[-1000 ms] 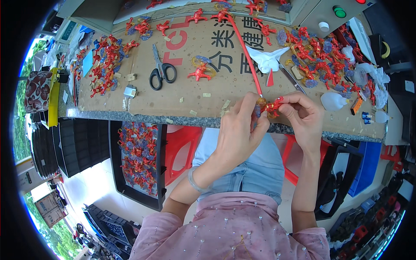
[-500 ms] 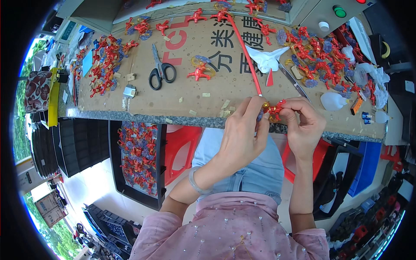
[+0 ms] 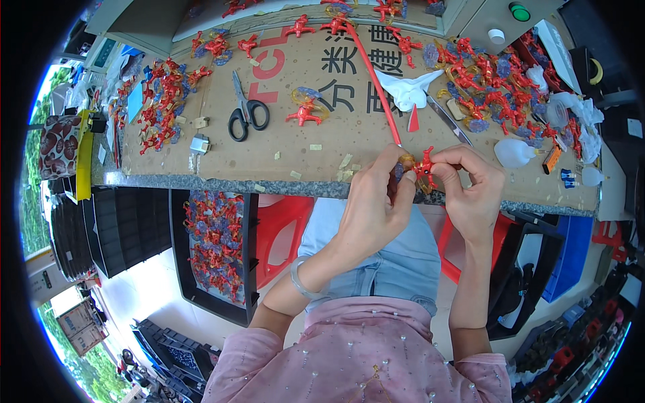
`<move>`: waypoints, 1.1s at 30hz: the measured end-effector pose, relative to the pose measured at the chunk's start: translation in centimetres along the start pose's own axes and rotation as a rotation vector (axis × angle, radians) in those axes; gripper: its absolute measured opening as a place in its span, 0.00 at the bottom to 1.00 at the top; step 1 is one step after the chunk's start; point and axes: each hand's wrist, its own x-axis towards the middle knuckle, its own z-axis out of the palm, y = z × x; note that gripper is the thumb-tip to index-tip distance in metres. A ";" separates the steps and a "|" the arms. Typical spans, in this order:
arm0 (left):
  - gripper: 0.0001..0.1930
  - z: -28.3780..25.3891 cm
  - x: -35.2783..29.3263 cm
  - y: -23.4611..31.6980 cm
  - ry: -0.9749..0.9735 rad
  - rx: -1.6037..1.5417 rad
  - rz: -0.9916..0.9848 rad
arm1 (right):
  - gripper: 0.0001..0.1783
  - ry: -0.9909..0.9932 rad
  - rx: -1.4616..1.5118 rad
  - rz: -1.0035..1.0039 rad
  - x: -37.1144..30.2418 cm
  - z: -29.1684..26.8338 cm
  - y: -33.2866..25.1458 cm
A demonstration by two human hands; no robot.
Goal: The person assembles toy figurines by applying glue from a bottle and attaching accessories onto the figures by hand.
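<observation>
Just over the table's front edge, my two hands hold one small red toy figure (image 3: 424, 169) between them. My left hand (image 3: 376, 201) is closed round its translucent yellow and purple end. With thumb and forefinger, my right hand (image 3: 472, 190) pinches the red part from the other side. A thin red rod (image 3: 373, 74) slants down to my left fingers; whether it touches them I cannot tell. A similar red figure (image 3: 306, 115) stands alone on the cardboard (image 3: 222, 158). The fingers hide part of the held figure.
Red and purple figures are heaped at the left (image 3: 161, 101) and right (image 3: 494, 94). Scissors (image 3: 246, 111), a knife (image 3: 449, 121), a white cloth-like piece (image 3: 410, 91) and a white squeeze bottle (image 3: 514, 154) lie on the table. Below left, a black crate (image 3: 250, 269) holds more figures.
The held figure has turned more upright between my fingers, its red part now pointing up. My hands stay in nearly the same place. The whole view has shifted slightly.
</observation>
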 end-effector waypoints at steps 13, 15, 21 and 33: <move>0.06 -0.1 0.8 -1.4 -0.041 -0.148 -0.132 | 0.04 -0.088 0.019 0.130 0.4 0.0 0.8; 0.06 -0.2 0.8 -1.4 -0.042 -0.139 -0.127 | 0.04 -0.085 0.029 0.134 0.4 0.0 0.9; 0.05 -0.2 0.5 -1.0 -0.040 -0.085 -0.115 | 0.04 -0.094 0.081 0.161 0.3 -0.1 0.9; 0.08 0.4 -0.7 0.3 0.063 0.238 0.190 | 0.05 -0.048 0.142 -0.001 -0.4 -0.8 1.1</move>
